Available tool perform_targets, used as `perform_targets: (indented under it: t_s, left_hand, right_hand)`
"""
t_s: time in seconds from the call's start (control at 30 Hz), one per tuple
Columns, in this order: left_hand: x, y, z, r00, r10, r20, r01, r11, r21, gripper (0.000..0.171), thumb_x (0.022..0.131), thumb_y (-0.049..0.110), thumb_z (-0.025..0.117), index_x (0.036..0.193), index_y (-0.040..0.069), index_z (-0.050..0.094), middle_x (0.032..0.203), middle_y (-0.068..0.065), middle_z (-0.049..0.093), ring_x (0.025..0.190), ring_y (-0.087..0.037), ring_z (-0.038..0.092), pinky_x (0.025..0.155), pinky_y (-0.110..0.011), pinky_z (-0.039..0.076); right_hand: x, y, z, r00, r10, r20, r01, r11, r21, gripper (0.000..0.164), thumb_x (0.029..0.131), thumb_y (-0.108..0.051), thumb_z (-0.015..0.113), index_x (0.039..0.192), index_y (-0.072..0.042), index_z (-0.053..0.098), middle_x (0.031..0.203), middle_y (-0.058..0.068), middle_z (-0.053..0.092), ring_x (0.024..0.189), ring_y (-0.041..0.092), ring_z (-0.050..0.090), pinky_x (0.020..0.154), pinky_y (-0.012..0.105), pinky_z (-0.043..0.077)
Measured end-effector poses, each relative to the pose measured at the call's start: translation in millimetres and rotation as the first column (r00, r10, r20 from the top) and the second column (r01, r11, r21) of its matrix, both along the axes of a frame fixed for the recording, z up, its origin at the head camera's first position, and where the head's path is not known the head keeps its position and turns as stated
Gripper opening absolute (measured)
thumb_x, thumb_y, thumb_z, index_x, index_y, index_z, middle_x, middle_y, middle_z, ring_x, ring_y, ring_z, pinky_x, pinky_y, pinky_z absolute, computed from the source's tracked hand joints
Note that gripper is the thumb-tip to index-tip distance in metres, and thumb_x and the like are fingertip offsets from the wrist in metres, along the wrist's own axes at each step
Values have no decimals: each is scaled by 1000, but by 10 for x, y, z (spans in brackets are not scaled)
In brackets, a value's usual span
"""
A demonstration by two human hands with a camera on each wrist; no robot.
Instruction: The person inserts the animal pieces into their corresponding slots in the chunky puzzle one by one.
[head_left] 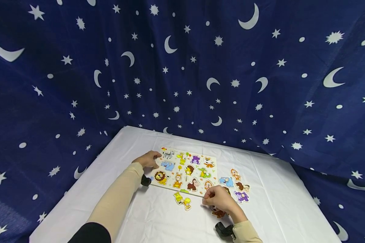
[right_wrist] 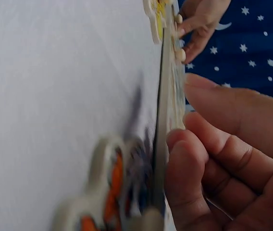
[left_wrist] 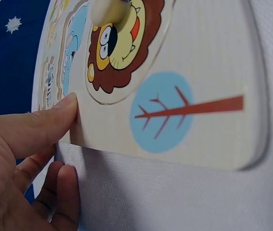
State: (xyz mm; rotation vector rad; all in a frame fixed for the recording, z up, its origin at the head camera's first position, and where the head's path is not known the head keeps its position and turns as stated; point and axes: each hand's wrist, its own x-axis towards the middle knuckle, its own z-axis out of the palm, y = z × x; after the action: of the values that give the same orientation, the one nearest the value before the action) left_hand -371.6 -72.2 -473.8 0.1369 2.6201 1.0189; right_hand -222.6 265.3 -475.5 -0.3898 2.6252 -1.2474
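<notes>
A wooden animal puzzle board (head_left: 170, 184) lies on the table. My left hand (head_left: 148, 159) is at its left edge; in the left wrist view the thumb (left_wrist: 65, 113) touches the board's face near the edge and the other fingers curve loosely beside it. A lion piece (left_wrist: 127, 45) with a round peg sits in the board. My right hand (head_left: 220, 199) hovers by the near right corner, thumb and forefinger apart with nothing visible between them. Below it, a partly hidden orange-brown piece (head_left: 218, 214) lies on the cloth. A giraffe piece (head_left: 182, 200) lies nearby, left of that hand.
Right of the board lie several loose pieces, among them a blue one (head_left: 226, 182), a purple one (head_left: 241, 196), an orange one (head_left: 235, 174) and a brown one (head_left: 242, 187). White cloth (head_left: 276, 209) covers the table; a dark blue star-patterned curtain (head_left: 182, 84) hangs behind.
</notes>
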Motion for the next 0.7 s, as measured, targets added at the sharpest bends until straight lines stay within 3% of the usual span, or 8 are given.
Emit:
perform_targets:
  t_s: [0.23, 0.57, 0.7]
  left_hand:
    - [-4, -4, -19, 1000, 19, 7, -19, 1000, 5, 59, 83, 7, 77, 139, 11, 57, 147, -17, 49, 141, -35, 42, 120, -51, 31]
    - [-12, 1, -43, 999, 30, 18, -31, 999, 18, 60, 83, 6, 77, 140, 12, 57, 149, -17, 47, 142, -36, 40, 120, -51, 30]
    - [-3, 3, -19, 999, 28, 17, -28, 999, 28, 60, 84, 5, 77, 140, 12, 57, 150, -17, 46, 144, -37, 38, 121, -51, 29]
  right_hand:
    - [36, 150, 34, 997, 63, 46, -60, 996, -62, 11, 80, -3, 78, 79, 1, 68, 70, 2, 62, 55, 4, 48, 47, 18, 39]
    - [63, 359, 68, 987, 156, 25, -156, 988, -12, 16, 74, 0, 81, 84, 1, 70, 74, 0, 63, 62, 2, 53, 54, 19, 47]
    - [82, 421, 84, 984, 166, 68, -164, 986, -33, 18, 74, 1, 81, 88, 2, 69, 77, 4, 63, 65, 5, 53, 56, 19, 46]
